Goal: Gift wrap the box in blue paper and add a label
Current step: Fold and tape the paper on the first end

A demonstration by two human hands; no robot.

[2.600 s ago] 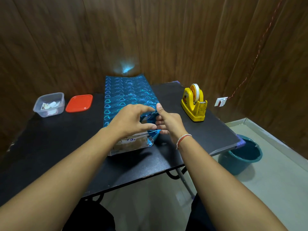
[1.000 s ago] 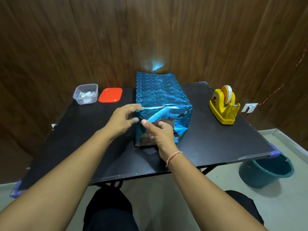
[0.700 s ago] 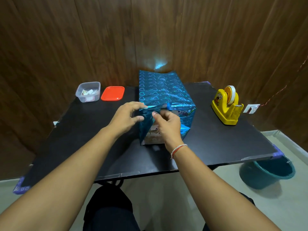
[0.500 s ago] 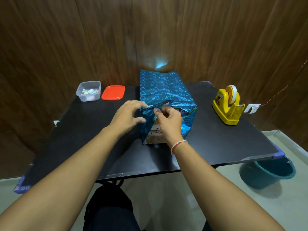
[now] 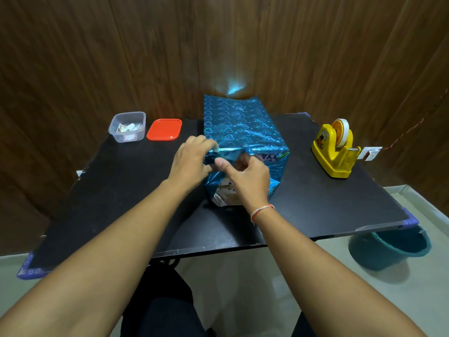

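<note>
A box [image 5: 228, 194] stands in the middle of the black table [image 5: 116, 190], wrapped over its top and sides in shiny blue paper with a heart pattern [image 5: 239, 122]. Its near end is partly uncovered, with printed cardboard showing. My left hand [image 5: 192, 161] pinches the paper at the near top left corner. My right hand [image 5: 247, 176] grips the near flap of paper and holds it against the box's end, thumb pointing left.
A yellow tape dispenser [image 5: 336, 149] stands at the right of the table. At the back left are a clear tub with small items [image 5: 127, 126] and its red lid [image 5: 164, 129]. A teal bucket [image 5: 388, 246] sits on the floor, right. Wooden walls close behind.
The view has swung left so the box sits centred. My right hand has pushed the near flap of paper further in against the box's end; my left hand stays at the corner.
</note>
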